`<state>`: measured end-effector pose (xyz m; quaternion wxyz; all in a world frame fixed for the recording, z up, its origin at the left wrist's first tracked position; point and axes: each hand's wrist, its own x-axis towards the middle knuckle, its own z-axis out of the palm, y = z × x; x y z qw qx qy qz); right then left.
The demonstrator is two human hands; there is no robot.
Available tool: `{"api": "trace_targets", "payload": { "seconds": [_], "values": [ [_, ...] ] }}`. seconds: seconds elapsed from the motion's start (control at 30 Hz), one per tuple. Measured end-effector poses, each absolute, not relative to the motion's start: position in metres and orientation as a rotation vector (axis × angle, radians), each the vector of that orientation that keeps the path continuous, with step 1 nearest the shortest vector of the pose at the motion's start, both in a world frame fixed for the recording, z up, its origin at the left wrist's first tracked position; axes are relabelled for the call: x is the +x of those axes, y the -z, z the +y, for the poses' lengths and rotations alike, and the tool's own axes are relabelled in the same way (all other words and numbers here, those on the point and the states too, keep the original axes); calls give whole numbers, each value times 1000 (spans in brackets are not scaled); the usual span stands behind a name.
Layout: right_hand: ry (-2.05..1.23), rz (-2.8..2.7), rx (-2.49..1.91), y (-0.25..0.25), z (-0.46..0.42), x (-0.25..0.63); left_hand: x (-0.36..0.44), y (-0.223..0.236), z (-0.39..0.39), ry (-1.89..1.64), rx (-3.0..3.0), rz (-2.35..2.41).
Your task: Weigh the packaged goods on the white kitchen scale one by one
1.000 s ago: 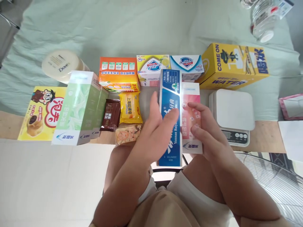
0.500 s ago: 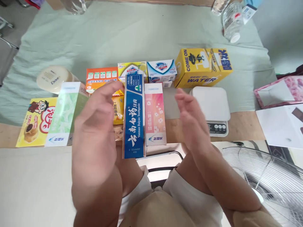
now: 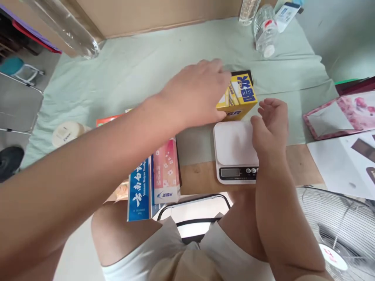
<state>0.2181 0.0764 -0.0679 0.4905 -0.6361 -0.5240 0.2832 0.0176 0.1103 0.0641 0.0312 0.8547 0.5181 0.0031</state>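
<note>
My left hand (image 3: 199, 91) reaches across from the left and lies over the left part of a yellow drink box (image 3: 244, 93). Its fingers go over the top of the box and the thumb presses its front. Just behind the white kitchen scale (image 3: 234, 146) stands this box. My right hand (image 3: 272, 123) is at the scale's right edge, empty, with loosely bent fingers and the thumb apart. Under my left forearm, partly hidden, are a blue toothpaste box (image 3: 139, 195), a pink toothpaste box (image 3: 166, 171) and an orange box (image 3: 107, 120).
A white Dove jar (image 3: 67, 134) lies at the left. At the back right are a clear plastic bottle (image 3: 265, 33) and a phone-like card (image 3: 285, 17). A pink floral box (image 3: 351, 113) sits on the right, above a wire fan (image 3: 336, 226). Cardboard (image 3: 164, 17) borders the back.
My left hand has moved right from beside the toothpaste boxes onto the yellow drink box. My right hand has moved right, past the scale's middle. The view has shifted right.
</note>
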Motion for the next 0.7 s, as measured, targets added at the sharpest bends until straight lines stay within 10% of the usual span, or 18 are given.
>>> {"api": "trace_targets", "payload": {
  "seconds": [0.7],
  "values": [
    [-927, -1375, -1666, 66, 105, 214, 4, -15, 154, 102, 2429, 1629]
  ]
}}
